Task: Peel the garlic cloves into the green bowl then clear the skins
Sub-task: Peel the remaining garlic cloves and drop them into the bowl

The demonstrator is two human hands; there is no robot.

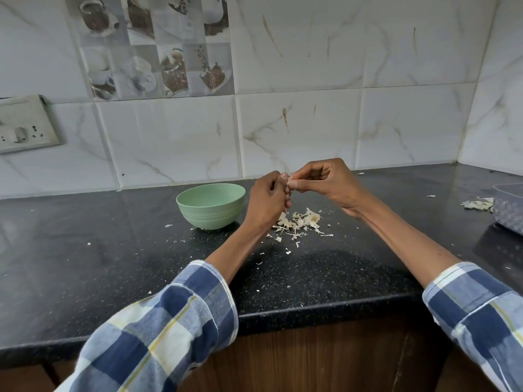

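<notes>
Both hands' fingers (283, 190) around garlic clove (290, 181)

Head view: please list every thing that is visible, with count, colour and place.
green bowl: one, pale green, on the counter left of the hands
garlic skins: one pile plus scattered bits, whitish, counter below the hands
second skin heap: one, whitish, far right
container: one, translucent, right edge, cut off
counter: one, black speckled
socket plate: one, white, left wall
left hand: curled, holding a garlic clove
right hand: pinching the same clove
</notes>
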